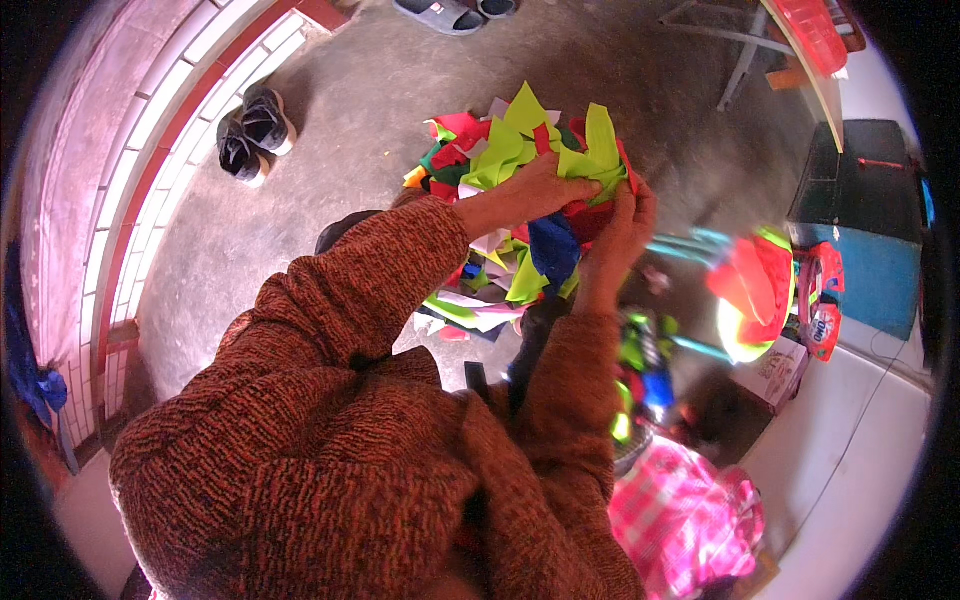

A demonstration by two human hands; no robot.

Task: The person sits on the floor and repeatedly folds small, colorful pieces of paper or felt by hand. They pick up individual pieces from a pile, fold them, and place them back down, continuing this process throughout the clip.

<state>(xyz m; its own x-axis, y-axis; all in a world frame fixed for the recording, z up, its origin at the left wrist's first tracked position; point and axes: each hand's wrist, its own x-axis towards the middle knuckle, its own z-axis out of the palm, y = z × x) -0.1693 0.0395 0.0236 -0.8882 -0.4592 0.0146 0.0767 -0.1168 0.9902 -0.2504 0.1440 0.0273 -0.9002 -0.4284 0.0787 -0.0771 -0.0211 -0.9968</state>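
Both my hands are together above a heap of coloured cloth scraps [510,285] in lime green, red, white and dark blue. With my left hand [530,190] I pinch a lime-green cloth piece [600,140], thumb laid along its lower edge. My right hand [622,228] has its fingers closed at the right edge of the same piece, where a strip of red cloth [628,165] shows. The fingertips of the left hand are partly hidden under the cloth. A dark blue scrap [553,250] hangs just below, between my wrists.
To the right, a red and lime-green stack [755,295] rests by turquoise bars [690,245]. Beyond stand a cardboard box [775,375] and a blue-black chest [860,260]. Pink checked cloth [690,520] lies near right. Black shoes [255,135] and a grey slipper [440,15] are on the floor.
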